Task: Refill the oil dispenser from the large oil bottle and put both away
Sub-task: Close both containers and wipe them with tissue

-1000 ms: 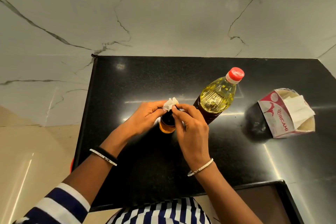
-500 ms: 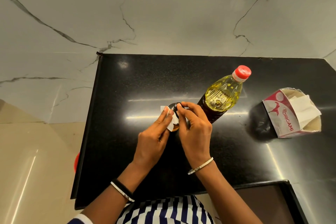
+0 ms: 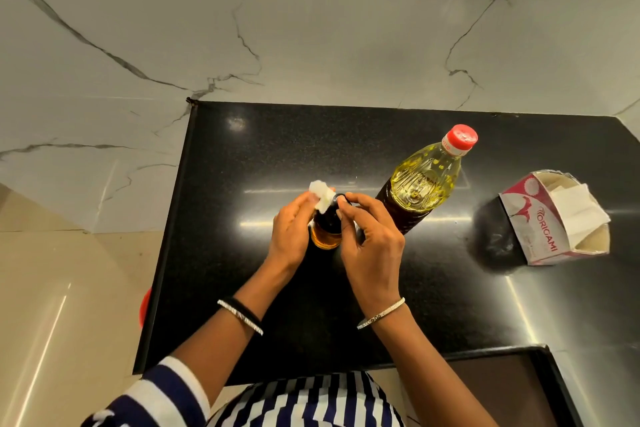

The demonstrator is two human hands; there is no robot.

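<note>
Centrally, oil dispenser [image 3: 325, 236], amber oil, black top

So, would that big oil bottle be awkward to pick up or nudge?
Probably heavy: the large oil bottle looks nearly full of yellow oil. Tall and narrow, it might tip if pushed near its red cap. Its smooth plastic could be slippery.

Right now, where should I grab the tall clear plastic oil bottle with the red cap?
Likely its ribbed upper body, below the red cap, from the right: the bottle stands upright on the black counter, and the right hand and small amber dispenser crowd its left side.
</note>
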